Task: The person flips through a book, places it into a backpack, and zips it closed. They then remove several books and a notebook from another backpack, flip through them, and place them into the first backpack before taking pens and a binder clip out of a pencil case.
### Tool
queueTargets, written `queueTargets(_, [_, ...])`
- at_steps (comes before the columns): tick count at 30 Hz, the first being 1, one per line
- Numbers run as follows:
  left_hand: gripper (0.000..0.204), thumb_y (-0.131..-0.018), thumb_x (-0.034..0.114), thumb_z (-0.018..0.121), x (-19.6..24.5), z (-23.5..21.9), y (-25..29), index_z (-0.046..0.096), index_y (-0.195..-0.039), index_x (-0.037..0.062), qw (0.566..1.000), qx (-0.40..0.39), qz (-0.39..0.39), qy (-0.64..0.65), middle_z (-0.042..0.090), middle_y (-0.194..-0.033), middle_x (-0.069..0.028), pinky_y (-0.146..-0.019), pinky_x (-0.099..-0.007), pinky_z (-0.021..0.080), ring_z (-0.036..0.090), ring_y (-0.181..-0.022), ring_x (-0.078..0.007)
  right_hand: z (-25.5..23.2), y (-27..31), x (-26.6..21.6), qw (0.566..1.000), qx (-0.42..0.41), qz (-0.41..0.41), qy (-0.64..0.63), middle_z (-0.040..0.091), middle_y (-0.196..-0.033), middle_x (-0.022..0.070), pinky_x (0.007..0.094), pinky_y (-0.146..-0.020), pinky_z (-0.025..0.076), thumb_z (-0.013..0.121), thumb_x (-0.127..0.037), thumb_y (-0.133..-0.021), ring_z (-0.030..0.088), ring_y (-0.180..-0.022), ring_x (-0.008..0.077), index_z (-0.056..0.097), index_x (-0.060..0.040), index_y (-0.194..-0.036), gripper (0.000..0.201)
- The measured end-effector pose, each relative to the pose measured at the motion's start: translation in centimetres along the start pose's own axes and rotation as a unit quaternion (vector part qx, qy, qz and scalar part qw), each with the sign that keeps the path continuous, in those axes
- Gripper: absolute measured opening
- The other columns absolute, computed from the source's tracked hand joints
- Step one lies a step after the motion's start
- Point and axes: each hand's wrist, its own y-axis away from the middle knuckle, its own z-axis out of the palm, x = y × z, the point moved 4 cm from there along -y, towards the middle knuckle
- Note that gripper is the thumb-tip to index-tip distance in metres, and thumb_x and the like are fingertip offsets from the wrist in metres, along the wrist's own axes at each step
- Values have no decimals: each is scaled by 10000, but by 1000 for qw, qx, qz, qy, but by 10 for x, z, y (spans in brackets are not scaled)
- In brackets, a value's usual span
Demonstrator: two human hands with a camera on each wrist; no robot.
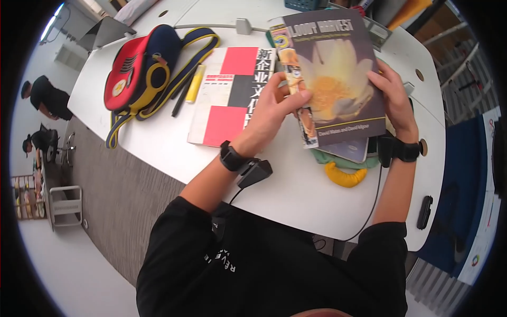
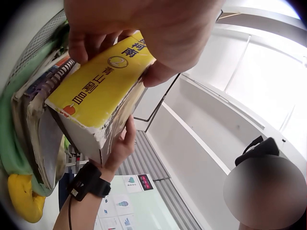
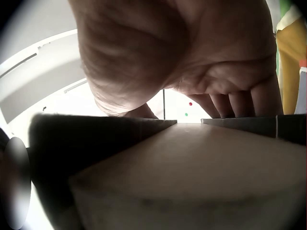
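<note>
A dark book [image 1: 338,84] with a pale flower on its cover is held up over the table by both hands. My left hand [image 1: 274,108] grips its left side, thumb on the cover, fingers toward the spine side. My right hand [image 1: 396,98] grips the right edge with the thumb on the cover. A thick yellow spine [image 2: 103,81] with Chinese characters shows under the left hand in the left wrist view. The right wrist view shows a pale page block [image 3: 192,167] between dark covers, close to the right palm. Below lies a green cloth bag [image 2: 14,124] with several books [image 2: 43,110] in it.
A book with red and black squares [image 1: 224,90] lies at left, beside a yellow marker [image 1: 195,84] and a black pen [image 1: 180,100]. Farther left sits a red and navy bag [image 1: 140,68] with straps. A yellow crescent-shaped piece [image 1: 346,175] and a black object [image 1: 424,212] lie at right.
</note>
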Motion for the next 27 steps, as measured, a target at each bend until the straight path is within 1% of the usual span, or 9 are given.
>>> queueTargets(10, [446,-848,65,750,58,-53,5,492,-1209,18,953,170,248,-27,649,-1048,-64,-861,-294,502,626,-955,-140,-7,1,-13,998,13,-60,-14,662,-1174,149,292,-872,536,430,-399,-1040,665,-1065,190,489,-13,-1429,551])
queueTargets(12, [231,-839,15,733,82,-70,17,671,-1058,-23,940,182,247,-149,697,-1016,-72,-815,-278,508,647,-914,-141,-17,-1,-8,997,28,-66,-24,660,-1189,161,309,-901,536,430,-413,-1037,672,-1056,212,516,-38,-1416,540])
queueTargets(13, [184,-835,18,739,86,-81,30,692,-1001,-45,816,217,289,-451,705,-1000,-71,-805,-290,514,651,-894,-149,-21,0,-8,997,20,-78,-12,664,-1183,152,317,-904,536,429,-419,-1037,673,-1051,210,523,-47,-1411,536])
queueTargets(14, [146,-832,21,745,84,-90,38,714,-945,-67,601,224,311,-702,714,-984,-70,-795,-301,519,656,-875,-157,-24,0,-7,996,13,-92,-1,667,-1178,143,324,-906,535,428,-425,-1036,674,-1046,208,530,-57,-1406,532])
queueTargets(16, [286,-863,56,732,95,-116,36,638,-1098,-77,769,216,233,-554,704,-1060,-105,-875,-331,514,658,-995,-204,-31,0,-2,995,24,-93,18,648,-1219,146,305,-911,541,399,-411,-1053,661,-1052,183,471,-48,-1458,549])
queueTargets(17, [352,-907,77,696,94,-135,34,542,-1207,-26,700,147,323,-620,671,-1174,-151,-1021,-372,464,619,-1141,-258,-32,0,0,994,14,-103,35,650,-1214,139,314,-918,537,399,-413,-1053,661,-1050,184,486,-66,-1450,534])
queueTargets(18, [346,-928,78,667,87,-142,24,469,-1208,28,818,81,364,-438,609,-1305,-176,-1132,-412,371,519,-1319,-316,-29,2,-5,992,2,-112,54,652,-1209,131,322,-925,533,399,-414,-1053,661,-1047,185,501,-85,-1441,519])
queueTargets(20, [276,-909,35,662,85,-142,35,494,-1126,53,767,40,347,-539,586,-1349,-173,-1163,-450,333,449,-1395,-343,-15,12,-27,989,135,-14,-65,681,-1002,129,260,-729,570,507,-262,-1036,688,-856,170,502,33,-1374,448])
queueTargets(27, [369,-826,-47,659,95,-132,50,525,-1159,38,633,30,209,-745,413,-1483,-170,-1062,-465,472,423,-1391,-404,-29,0,17,985,22,-52,164,659,-1175,116,335,-934,521,455,-399,-1044,657,-1042,199,536,-102,-1412,479])
